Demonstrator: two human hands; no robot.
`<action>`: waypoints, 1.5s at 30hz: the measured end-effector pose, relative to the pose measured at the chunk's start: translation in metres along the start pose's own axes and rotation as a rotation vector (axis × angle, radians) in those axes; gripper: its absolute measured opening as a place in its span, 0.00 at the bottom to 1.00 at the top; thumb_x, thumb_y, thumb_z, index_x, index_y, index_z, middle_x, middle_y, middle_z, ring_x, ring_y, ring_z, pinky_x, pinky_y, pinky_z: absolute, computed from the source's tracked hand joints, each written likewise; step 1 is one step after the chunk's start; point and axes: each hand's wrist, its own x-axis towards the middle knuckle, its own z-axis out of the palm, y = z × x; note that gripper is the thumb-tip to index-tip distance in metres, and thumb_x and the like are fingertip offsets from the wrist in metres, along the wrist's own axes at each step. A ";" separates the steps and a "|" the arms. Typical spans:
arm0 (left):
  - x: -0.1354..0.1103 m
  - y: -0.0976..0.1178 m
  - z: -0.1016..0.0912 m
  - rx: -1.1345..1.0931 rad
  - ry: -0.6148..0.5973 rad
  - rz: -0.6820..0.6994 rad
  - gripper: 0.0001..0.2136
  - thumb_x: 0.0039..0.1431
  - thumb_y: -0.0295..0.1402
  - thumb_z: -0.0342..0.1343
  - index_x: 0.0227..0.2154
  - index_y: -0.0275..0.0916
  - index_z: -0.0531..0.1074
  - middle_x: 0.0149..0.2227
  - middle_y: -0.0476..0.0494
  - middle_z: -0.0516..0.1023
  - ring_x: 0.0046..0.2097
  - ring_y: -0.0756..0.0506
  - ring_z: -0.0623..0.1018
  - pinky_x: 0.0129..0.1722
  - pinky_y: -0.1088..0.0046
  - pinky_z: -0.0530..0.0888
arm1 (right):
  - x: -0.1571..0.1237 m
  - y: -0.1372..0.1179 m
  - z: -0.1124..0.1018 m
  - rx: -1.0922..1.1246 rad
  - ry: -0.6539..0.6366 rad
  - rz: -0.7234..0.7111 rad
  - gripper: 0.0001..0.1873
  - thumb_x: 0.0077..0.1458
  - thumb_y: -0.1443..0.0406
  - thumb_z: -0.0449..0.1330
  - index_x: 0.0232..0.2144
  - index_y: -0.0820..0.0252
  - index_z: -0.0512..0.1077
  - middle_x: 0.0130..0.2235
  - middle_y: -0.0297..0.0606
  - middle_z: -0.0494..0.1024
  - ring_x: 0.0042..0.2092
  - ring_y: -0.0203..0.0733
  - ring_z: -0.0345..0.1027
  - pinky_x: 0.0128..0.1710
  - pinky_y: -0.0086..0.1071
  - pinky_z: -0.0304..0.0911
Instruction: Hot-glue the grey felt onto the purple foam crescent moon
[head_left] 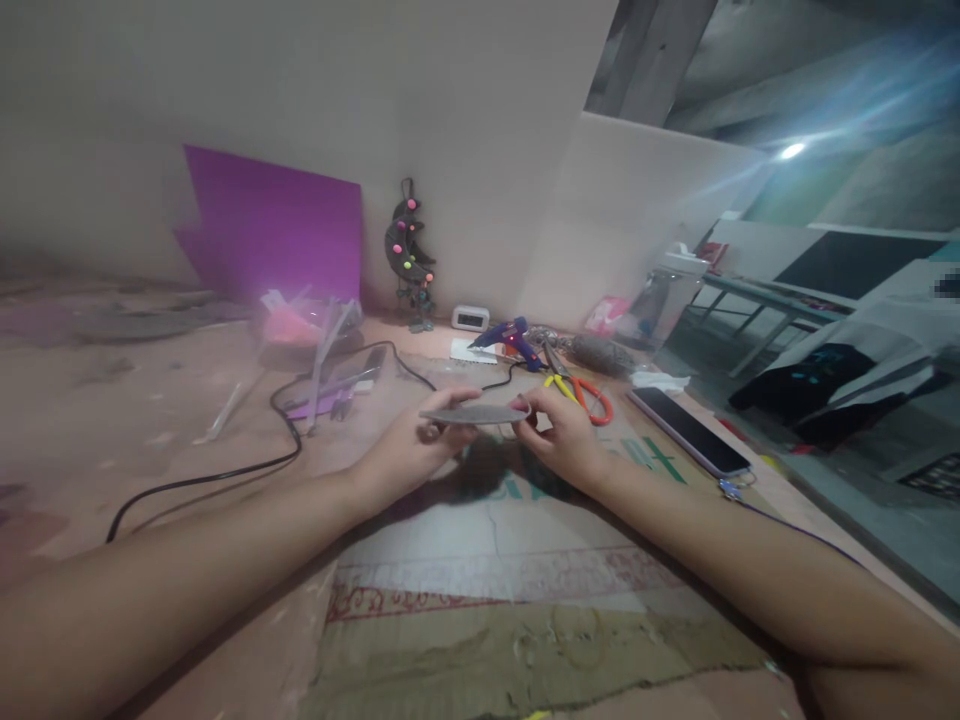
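Observation:
Between my two hands a thin, flat grey piece [480,413] is held nearly edge-on above the work surface. My left hand [424,435] grips its left end, thumb below and fingers above. With thumb and fingers pinched, my right hand [559,430] holds the right end. Its material and full outline cannot be made out from this angle. Under the hands lies a cardboard sheet [420,670] with red and green printing. Just beyond my right hand are orange-handled scissors [596,400] and a yellow-handled tool [559,385].
A blue glue gun [510,338] lies behind the hands, near a small white clock [471,318]. A black cable [217,477] runs across the left. A phone [690,430] lies at right. A moon-shaped ornament [405,245] and purple sheet [281,225] stand at the wall.

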 end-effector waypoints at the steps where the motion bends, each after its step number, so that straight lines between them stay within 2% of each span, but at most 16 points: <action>1: 0.000 0.000 0.001 -0.032 -0.002 0.005 0.24 0.57 0.46 0.54 0.53 0.39 0.63 0.33 0.48 0.72 0.31 0.48 0.71 0.30 0.72 0.68 | -0.001 0.000 0.000 -0.010 0.004 -0.014 0.02 0.54 0.68 0.56 0.29 0.57 0.68 0.26 0.34 0.71 0.28 0.36 0.63 0.27 0.30 0.60; 4: 0.003 -0.005 0.001 -0.070 0.080 0.004 0.22 0.56 0.50 0.54 0.45 0.39 0.66 0.27 0.51 0.68 0.28 0.49 0.69 0.27 0.73 0.67 | -0.002 0.001 -0.001 -0.064 0.027 -0.048 0.03 0.54 0.67 0.57 0.28 0.56 0.67 0.25 0.33 0.70 0.28 0.37 0.63 0.28 0.31 0.59; 8: 0.007 -0.013 -0.002 -0.035 0.146 -0.106 0.23 0.58 0.56 0.47 0.30 0.38 0.67 0.23 0.51 0.64 0.23 0.50 0.64 0.19 0.76 0.61 | 0.000 0.000 -0.001 -0.144 0.065 -0.102 0.04 0.55 0.67 0.58 0.28 0.57 0.67 0.24 0.32 0.69 0.27 0.36 0.61 0.29 0.32 0.58; 10: 0.007 -0.015 -0.003 -0.024 0.103 -0.071 0.24 0.58 0.57 0.46 0.30 0.38 0.69 0.24 0.50 0.66 0.25 0.50 0.66 0.21 0.75 0.63 | 0.001 0.001 -0.001 -0.178 0.079 -0.114 0.05 0.55 0.67 0.58 0.26 0.57 0.66 0.23 0.32 0.69 0.26 0.36 0.61 0.29 0.32 0.57; 13: 0.006 -0.013 -0.003 0.005 0.059 0.022 0.21 0.56 0.54 0.51 0.32 0.38 0.72 0.27 0.47 0.71 0.31 0.47 0.70 0.29 0.72 0.68 | 0.002 0.002 0.000 -0.259 0.082 -0.160 0.08 0.54 0.67 0.57 0.24 0.57 0.65 0.22 0.32 0.68 0.26 0.37 0.60 0.29 0.32 0.55; 17: 0.008 -0.009 0.000 -0.108 0.150 -0.121 0.20 0.56 0.52 0.52 0.24 0.39 0.67 0.23 0.49 0.68 0.27 0.48 0.69 0.25 0.74 0.65 | 0.002 0.005 0.000 -0.368 0.005 -0.281 0.10 0.57 0.67 0.55 0.24 0.57 0.66 0.22 0.33 0.69 0.27 0.37 0.61 0.31 0.33 0.54; 20: 0.011 -0.008 0.001 -0.245 0.200 -0.217 0.18 0.55 0.48 0.54 0.22 0.38 0.65 0.22 0.52 0.66 0.24 0.51 0.66 0.22 0.76 0.61 | 0.002 0.005 0.002 -0.375 -0.090 -0.326 0.10 0.60 0.66 0.54 0.26 0.57 0.68 0.24 0.34 0.71 0.29 0.38 0.63 0.33 0.34 0.54; 22: 0.013 -0.008 -0.001 -0.241 0.214 -0.229 0.15 0.54 0.45 0.56 0.25 0.38 0.66 0.21 0.53 0.66 0.23 0.51 0.64 0.21 0.76 0.60 | 0.002 0.005 0.002 -0.309 -0.115 -0.288 0.06 0.60 0.65 0.55 0.30 0.57 0.70 0.26 0.34 0.73 0.30 0.38 0.64 0.33 0.34 0.55; 25: 0.016 -0.011 -0.005 -0.152 0.265 -0.167 0.12 0.55 0.43 0.55 0.28 0.38 0.68 0.21 0.54 0.65 0.23 0.51 0.63 0.23 0.75 0.59 | 0.002 0.002 0.001 -0.149 -0.055 -0.121 0.04 0.59 0.63 0.57 0.35 0.57 0.69 0.28 0.34 0.73 0.30 0.38 0.64 0.33 0.33 0.58; 28: 0.017 -0.014 -0.009 -0.080 0.324 -0.097 0.12 0.57 0.43 0.55 0.30 0.38 0.69 0.23 0.52 0.67 0.25 0.50 0.65 0.25 0.74 0.61 | 0.005 0.002 -0.004 -0.005 0.017 0.053 0.04 0.59 0.63 0.55 0.34 0.57 0.66 0.29 0.35 0.72 0.31 0.37 0.65 0.32 0.32 0.60; 31: 0.017 -0.016 -0.012 -0.026 0.393 -0.065 0.12 0.58 0.43 0.54 0.33 0.38 0.69 0.26 0.51 0.69 0.28 0.49 0.67 0.28 0.74 0.63 | 0.012 0.009 -0.008 0.034 0.003 0.171 0.04 0.59 0.64 0.54 0.33 0.58 0.67 0.32 0.35 0.73 0.34 0.38 0.67 0.34 0.32 0.63; 33: 0.016 -0.017 -0.014 0.010 0.435 -0.038 0.12 0.59 0.43 0.53 0.34 0.37 0.69 0.28 0.50 0.70 0.29 0.49 0.69 0.29 0.73 0.64 | 0.016 0.016 -0.010 0.029 -0.056 0.236 0.05 0.59 0.64 0.55 0.36 0.58 0.69 0.34 0.37 0.74 0.36 0.39 0.68 0.36 0.33 0.64; 35: 0.016 -0.016 -0.014 0.030 0.447 -0.021 0.13 0.59 0.43 0.53 0.34 0.37 0.69 0.29 0.49 0.70 0.31 0.48 0.69 0.31 0.73 0.65 | 0.020 0.023 -0.013 0.054 -0.199 0.277 0.09 0.58 0.63 0.56 0.41 0.59 0.71 0.37 0.38 0.76 0.36 0.39 0.69 0.36 0.34 0.66; 39: 0.016 -0.014 -0.014 0.045 0.428 -0.036 0.12 0.60 0.43 0.52 0.33 0.37 0.68 0.29 0.49 0.70 0.31 0.48 0.70 0.31 0.72 0.65 | 0.026 0.034 -0.030 0.112 -0.588 0.141 0.16 0.53 0.60 0.64 0.44 0.58 0.73 0.42 0.40 0.76 0.41 0.41 0.71 0.41 0.36 0.67; 42: 0.016 -0.013 -0.015 0.054 0.421 -0.055 0.12 0.60 0.43 0.52 0.32 0.38 0.68 0.27 0.50 0.69 0.31 0.48 0.70 0.31 0.72 0.65 | 0.030 0.043 -0.048 0.119 -0.770 0.072 0.14 0.52 0.61 0.64 0.42 0.55 0.75 0.43 0.38 0.76 0.43 0.40 0.71 0.42 0.34 0.67; 45: 0.017 -0.014 -0.016 0.034 0.426 -0.047 0.12 0.60 0.43 0.53 0.33 0.38 0.68 0.27 0.50 0.69 0.30 0.49 0.70 0.30 0.73 0.65 | 0.033 0.052 -0.062 0.067 -0.848 0.102 0.09 0.51 0.65 0.64 0.38 0.54 0.77 0.38 0.35 0.77 0.38 0.38 0.71 0.37 0.31 0.66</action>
